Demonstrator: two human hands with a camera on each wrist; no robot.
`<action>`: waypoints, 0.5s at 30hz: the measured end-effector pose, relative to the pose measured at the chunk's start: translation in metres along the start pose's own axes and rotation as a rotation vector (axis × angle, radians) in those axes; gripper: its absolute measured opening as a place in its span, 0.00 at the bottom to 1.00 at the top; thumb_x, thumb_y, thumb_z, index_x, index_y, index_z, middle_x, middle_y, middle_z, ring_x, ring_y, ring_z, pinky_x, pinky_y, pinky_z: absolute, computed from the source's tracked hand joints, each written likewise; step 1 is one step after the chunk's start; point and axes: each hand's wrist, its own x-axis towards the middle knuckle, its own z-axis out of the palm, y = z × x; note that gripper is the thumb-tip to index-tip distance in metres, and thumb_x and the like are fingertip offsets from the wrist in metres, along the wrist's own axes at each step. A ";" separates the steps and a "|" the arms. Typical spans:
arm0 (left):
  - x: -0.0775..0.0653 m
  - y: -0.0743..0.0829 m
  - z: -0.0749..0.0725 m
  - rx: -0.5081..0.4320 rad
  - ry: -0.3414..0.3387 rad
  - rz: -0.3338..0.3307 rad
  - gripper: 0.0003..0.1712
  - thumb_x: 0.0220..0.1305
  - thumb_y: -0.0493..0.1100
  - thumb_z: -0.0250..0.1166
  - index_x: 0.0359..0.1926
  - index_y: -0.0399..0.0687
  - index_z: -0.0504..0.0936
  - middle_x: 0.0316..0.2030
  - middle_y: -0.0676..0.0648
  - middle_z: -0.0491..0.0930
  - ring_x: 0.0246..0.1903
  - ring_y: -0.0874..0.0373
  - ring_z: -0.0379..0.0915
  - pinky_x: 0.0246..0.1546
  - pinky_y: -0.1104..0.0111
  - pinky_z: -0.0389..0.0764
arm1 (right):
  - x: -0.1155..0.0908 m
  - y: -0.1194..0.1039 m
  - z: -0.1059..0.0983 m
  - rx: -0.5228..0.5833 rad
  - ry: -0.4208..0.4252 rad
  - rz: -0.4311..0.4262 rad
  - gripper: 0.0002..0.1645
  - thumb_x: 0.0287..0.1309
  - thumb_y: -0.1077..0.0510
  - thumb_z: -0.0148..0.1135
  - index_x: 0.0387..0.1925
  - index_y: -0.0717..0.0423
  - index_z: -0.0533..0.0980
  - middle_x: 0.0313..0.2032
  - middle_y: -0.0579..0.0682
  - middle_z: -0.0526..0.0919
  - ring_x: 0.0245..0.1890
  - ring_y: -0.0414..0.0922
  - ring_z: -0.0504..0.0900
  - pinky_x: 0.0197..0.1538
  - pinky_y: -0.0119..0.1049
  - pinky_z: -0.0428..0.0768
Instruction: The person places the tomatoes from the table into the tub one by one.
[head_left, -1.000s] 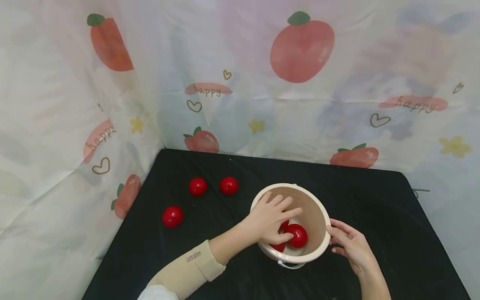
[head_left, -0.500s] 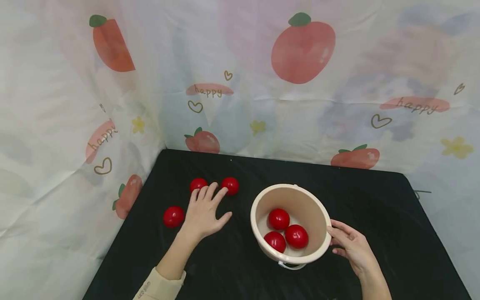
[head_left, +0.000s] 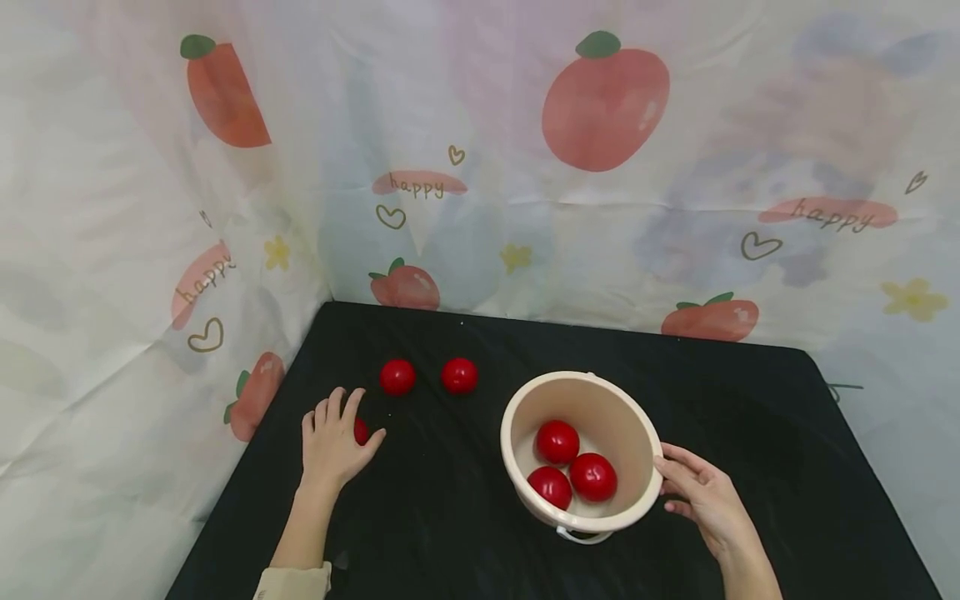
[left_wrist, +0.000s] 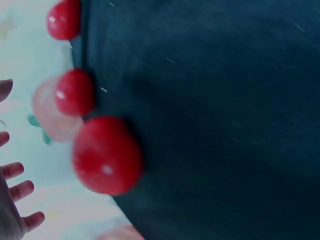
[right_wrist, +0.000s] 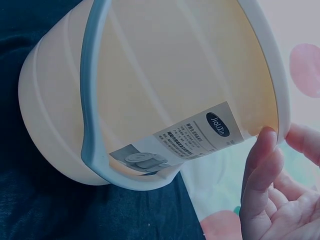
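My left hand (head_left: pixel 335 446) hovers at the leftmost red ball (head_left: pixel 362 431), fingers spread and partly covering it. In the left wrist view that ball (left_wrist: pixel 107 156) lies apart from the fingertips (left_wrist: pixel 22 191). Two more red balls, one (head_left: pixel 397 377) and another (head_left: pixel 459 376), rest farther back on the black cloth. With thumb and fingers my right hand (head_left: pixel 708 497) pinches the right rim of a cream bucket (head_left: pixel 626 433). Inside the bucket lie three red balls, one of them up front (head_left: pixel 593 477). The right wrist view shows the bucket's handle (right_wrist: pixel 89 100) and label (right_wrist: pixel 185 137).
Black cloth (head_left: pixel 442 508) covers the table. A white printed curtain (head_left: pixel 480 250) hangs close behind its back edge and along the left side. The bucket's handle hangs down on the near side.
My left hand has come out of the bucket, passed near the two back balls, and moved left to the leftmost ball. The right hand stays at the rim.
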 end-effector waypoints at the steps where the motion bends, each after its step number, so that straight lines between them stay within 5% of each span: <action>1: -0.001 -0.005 0.003 -0.006 -0.007 -0.014 0.39 0.51 0.61 0.60 0.62 0.52 0.62 0.59 0.39 0.58 0.55 0.41 0.55 0.55 0.45 0.55 | 0.001 0.002 -0.001 -0.001 -0.003 -0.009 0.10 0.57 0.53 0.61 0.41 0.39 0.75 0.28 0.36 0.83 0.26 0.36 0.79 0.26 0.32 0.78; 7: -0.009 -0.027 0.017 -0.032 -0.068 -0.091 0.42 0.50 0.62 0.61 0.62 0.51 0.59 0.59 0.37 0.56 0.55 0.39 0.52 0.55 0.42 0.51 | 0.005 0.009 -0.004 0.018 -0.030 -0.058 0.09 0.56 0.52 0.61 0.41 0.39 0.77 0.28 0.38 0.83 0.26 0.37 0.79 0.26 0.32 0.78; 15: -0.013 -0.049 0.020 -0.054 -0.159 -0.166 0.46 0.48 0.62 0.64 0.63 0.47 0.57 0.59 0.34 0.54 0.57 0.36 0.49 0.56 0.38 0.47 | -0.003 -0.004 0.002 0.009 0.014 0.002 0.12 0.58 0.55 0.60 0.30 0.28 0.75 0.28 0.35 0.82 0.25 0.36 0.78 0.25 0.31 0.78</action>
